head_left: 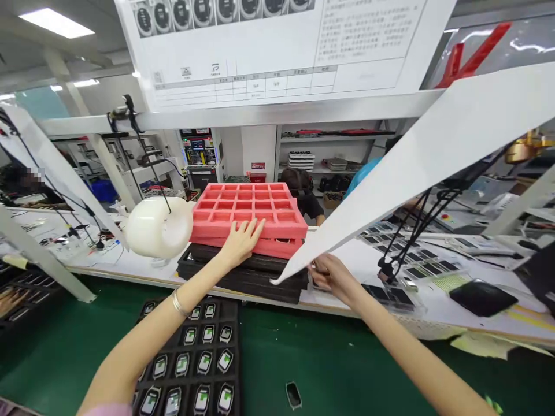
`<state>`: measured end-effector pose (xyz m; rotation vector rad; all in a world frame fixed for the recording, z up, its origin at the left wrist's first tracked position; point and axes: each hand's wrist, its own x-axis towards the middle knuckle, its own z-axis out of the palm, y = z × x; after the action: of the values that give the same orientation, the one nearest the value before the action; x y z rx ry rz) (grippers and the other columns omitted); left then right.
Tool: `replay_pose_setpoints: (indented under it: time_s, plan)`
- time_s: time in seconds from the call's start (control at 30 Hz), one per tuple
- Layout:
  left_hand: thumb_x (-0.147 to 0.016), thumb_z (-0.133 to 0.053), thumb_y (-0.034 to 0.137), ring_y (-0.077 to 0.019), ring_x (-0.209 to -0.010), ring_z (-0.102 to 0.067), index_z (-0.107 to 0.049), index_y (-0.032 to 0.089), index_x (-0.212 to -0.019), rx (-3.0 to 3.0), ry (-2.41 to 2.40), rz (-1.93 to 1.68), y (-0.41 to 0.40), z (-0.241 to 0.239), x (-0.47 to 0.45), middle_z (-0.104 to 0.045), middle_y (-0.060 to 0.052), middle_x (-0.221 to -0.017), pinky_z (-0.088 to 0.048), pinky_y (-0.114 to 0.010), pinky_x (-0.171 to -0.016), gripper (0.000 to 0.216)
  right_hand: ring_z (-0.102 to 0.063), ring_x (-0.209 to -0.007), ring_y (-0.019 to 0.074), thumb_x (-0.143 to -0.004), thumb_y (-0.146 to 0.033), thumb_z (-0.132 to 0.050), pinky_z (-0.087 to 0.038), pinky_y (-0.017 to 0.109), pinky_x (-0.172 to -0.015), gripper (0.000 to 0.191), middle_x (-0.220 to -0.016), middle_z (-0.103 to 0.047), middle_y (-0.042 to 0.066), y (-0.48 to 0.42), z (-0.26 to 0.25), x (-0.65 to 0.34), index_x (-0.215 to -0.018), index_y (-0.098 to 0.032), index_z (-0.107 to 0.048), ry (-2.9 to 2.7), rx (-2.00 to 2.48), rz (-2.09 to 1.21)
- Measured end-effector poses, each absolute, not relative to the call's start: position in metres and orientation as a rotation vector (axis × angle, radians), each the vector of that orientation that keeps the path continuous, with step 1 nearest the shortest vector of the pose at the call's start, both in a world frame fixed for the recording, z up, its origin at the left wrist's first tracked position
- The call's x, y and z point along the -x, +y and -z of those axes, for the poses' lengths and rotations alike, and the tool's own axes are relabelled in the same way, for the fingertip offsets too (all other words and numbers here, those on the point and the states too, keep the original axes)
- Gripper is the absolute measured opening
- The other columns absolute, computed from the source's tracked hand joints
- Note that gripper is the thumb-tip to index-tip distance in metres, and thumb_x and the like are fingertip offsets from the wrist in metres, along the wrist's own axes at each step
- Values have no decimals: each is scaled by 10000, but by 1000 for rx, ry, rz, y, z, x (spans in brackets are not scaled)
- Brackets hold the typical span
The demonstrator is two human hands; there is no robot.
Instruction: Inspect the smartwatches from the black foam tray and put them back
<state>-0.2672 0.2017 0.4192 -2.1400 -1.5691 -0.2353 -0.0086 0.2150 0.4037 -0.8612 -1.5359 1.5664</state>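
A workroom [104,84] under ceiling lights fills the upper frame, open-fronted shelves [351,151] standing along its back. A green surface [338,375] spans the bottom of the frame; beyond it a white surface [130,263] crosses the middle, scattered with flat dark parts at right. A printed sheet [277,49] dominates top centre, above a pale metal bar [303,106]. At lower left, a black compartment tray [235,323] on the green surface carries rows of watch-shaped cases [182,364]. At centre, red trays [247,199] rest on black trays [255,277] stacked on the white surface, just beside a hanging white roll [158,228]. The left hand [243,242] reaches in, its grip wide, fingers spread over the red trays' front edge. The right hand [330,274] curls at the black trays' right end, partly behind a white diagonal strip [403,167]; whether its grip holds anything cannot be told. A bracelet [178,303] circles the left wrist. One dark case [293,395] lies alone at bottom centre.
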Motion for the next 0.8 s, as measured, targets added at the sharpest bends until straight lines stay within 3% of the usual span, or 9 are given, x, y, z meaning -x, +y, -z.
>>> replay_pose_setpoints:
  time_s: [0.13, 0.27, 0.37, 0.47, 0.6, 0.8]
  plan:
    - [-665, -701, 269, -352, -1194, -434, -296, 99, -1411, 2134, -1600, 370, 211, -438, 279, -409, -193, -1418, -289, -494, -1008, 866, -302, -407, 54, -827, -451, -528, -197, 178, -339, 290, -586, -421, -41, 232, -403, 21, -780, -167, -494, -1528, 946, -1532]
    - [-678, -674, 329, -371, -1155, -435, -331, 87, -1369, 2074, -1628, 573, 227, -473, 290, -459, -192, -1369, -290, -504, -972, 809, -351, -405, 46, -917, -408, -489, -259, 161, -348, 291, -606, -459, -47, 238, -399, 11, -839, -133, -544, -1637, 1057, -1420]
    - [-680, -658, 316, -367, -1126, -450, -369, 117, -1332, 2069, -1616, 670, 237, -494, 292, -500, -168, -1331, -297, -487, -950, 740, -495, -514, 73, -943, -372, -499, -426, 193, -456, 258, -734, -553, -13, 246, -402, 8, -937, -124, -571, -1743, 1123, -1233]
    - [-692, -632, 297, -369, -1093, -466, -408, 119, -1292, 2072, -1606, 721, 242, -501, 288, -531, -159, -1293, -305, -485, -922, 665, -604, -785, 154, -932, -323, -535, -526, 308, -674, 226, -987, -602, 52, 262, -404, 21, -1051, -136, -578, -1870, 1139, -1016]
    - [-677, -622, 277, -355, -1079, -469, -422, 131, -1289, 2119, -1571, 718, 242, -495, 281, -538, -136, -1291, -301, -476, -922, 660, -578, -993, 212, -926, -294, -547, -500, 410, -840, 246, -1180, -557, 88, 294, -402, 61, -1135, -167, -567, -2055, 1094, -778]
    - [-651, -623, 305, -354, -1071, -466, -400, 106, -1315, 2136, -1607, 694, 239, -482, 285, -542, -152, -1284, -320, -472, -899, 728, -576, -1017, 234, -920, -299, -559, -500, 433, -844, 312, -1201, -545, 93, 334, -403, 125, -1194, -154, -532, -2182, 977, -585]
